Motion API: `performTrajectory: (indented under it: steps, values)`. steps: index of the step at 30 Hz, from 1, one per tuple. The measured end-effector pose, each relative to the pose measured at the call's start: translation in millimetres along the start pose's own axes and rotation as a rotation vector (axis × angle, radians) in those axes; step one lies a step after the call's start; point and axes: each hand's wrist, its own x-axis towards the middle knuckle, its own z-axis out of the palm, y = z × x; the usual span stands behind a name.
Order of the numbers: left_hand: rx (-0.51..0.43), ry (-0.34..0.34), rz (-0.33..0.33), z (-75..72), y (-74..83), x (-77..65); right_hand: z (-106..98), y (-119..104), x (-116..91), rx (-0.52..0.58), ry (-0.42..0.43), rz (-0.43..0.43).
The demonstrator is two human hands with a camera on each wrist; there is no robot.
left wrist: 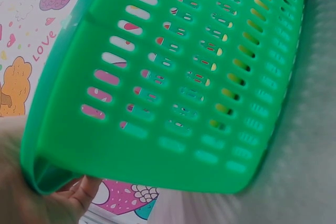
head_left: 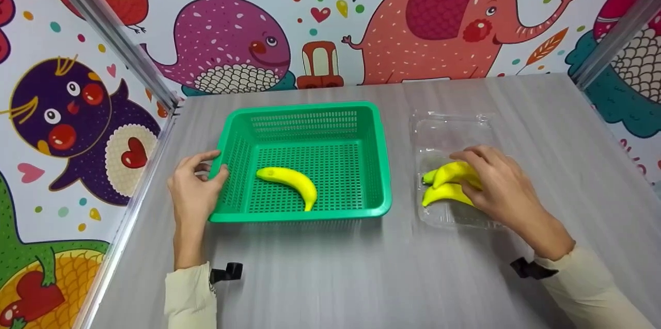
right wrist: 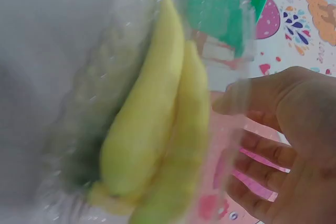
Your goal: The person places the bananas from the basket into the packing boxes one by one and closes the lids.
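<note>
My left hand (head_left: 193, 187) holds the left rim of a green plastic basket (head_left: 384, 174), thumb over the rim and fingers outside. One yellow banana (head_left: 289, 182) lies on the basket's floor. On the right, a clear plastic tray (head_left: 454, 132) bears more bananas (head_left: 446, 193); two show plainly, and a greenish tip suggests another beneath. Just above them is my right hand (head_left: 498, 182), fingers apart and slightly bent. In the right wrist view its thumb (right wrist: 231, 100) comes close to a banana (right wrist: 142, 114), with a small gap. Contact at the other fingertips is unclear.
The grey table (head_left: 330, 272) carries both basket and tray, which stand side by side with a gap. Printed cartoon walls (head_left: 320, 24) close off the back and sides, with metal posts at the corners. Black straps (head_left: 226, 272) circle the cuffs.
</note>
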Motion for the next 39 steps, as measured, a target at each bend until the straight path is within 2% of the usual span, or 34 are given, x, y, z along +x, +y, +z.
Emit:
performTrajectory:
  steps: [11,22,29,39]
  values:
    - [-0.006,-0.004,-0.010,-0.9,-0.4,-0.3,-2,-35,20,0.022,0.038,-0.047]
    - [-0.008,-0.005,-0.006,-0.7,-0.8,0.0,5,-73,41,0.086,0.062,-0.144]
    - [-0.003,0.008,0.023,-0.4,-2.5,0.0,15,-98,52,0.092,0.062,-0.195]
    - [-0.005,0.000,0.009,-0.6,-1.7,0.2,36,-137,65,0.148,0.020,-0.211]
